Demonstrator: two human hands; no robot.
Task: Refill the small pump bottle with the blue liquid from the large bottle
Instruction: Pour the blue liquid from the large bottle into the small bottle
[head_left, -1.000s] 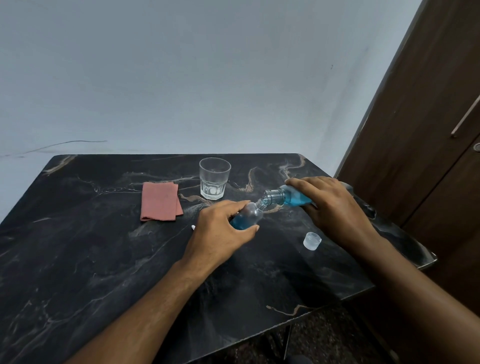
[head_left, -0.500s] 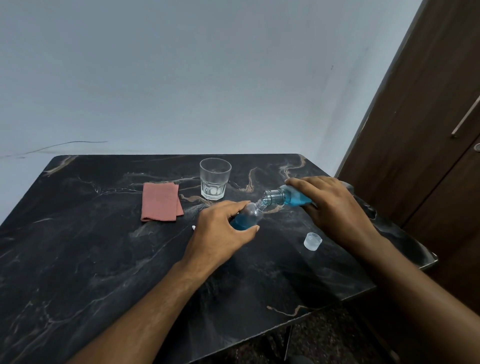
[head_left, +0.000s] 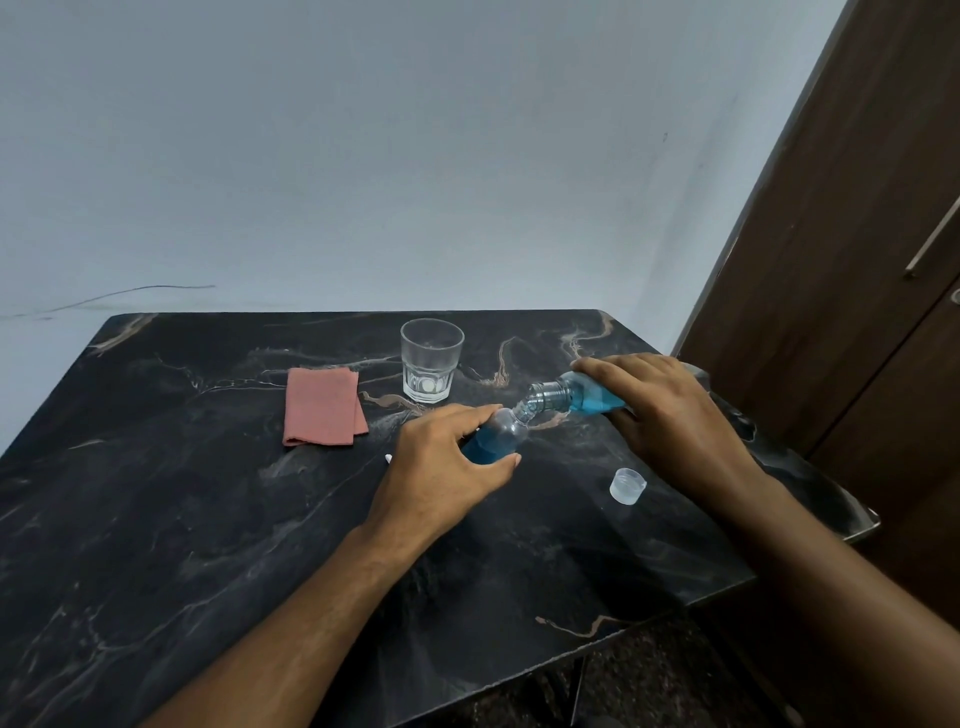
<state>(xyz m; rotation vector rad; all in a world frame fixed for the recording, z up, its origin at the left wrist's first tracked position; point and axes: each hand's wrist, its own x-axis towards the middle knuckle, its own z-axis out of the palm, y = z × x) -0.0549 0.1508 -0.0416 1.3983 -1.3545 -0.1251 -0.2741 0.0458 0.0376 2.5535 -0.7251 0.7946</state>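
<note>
The small pump bottle (head_left: 497, 435) is gripped by the left hand (head_left: 441, 467); the tilted large bottle (head_left: 576, 396), mouth against it, is gripped by the right hand (head_left: 670, 415).

Bystanders on the dark marble table (head_left: 156, 519)
A clear empty glass tumbler (head_left: 431, 360) stands upright at frame centre; a folded pink cloth (head_left: 323, 406) lies flat just left of it. Behind is a pale wall (head_left: 415, 156), at right a brown wooden door (head_left: 857, 260).
</note>
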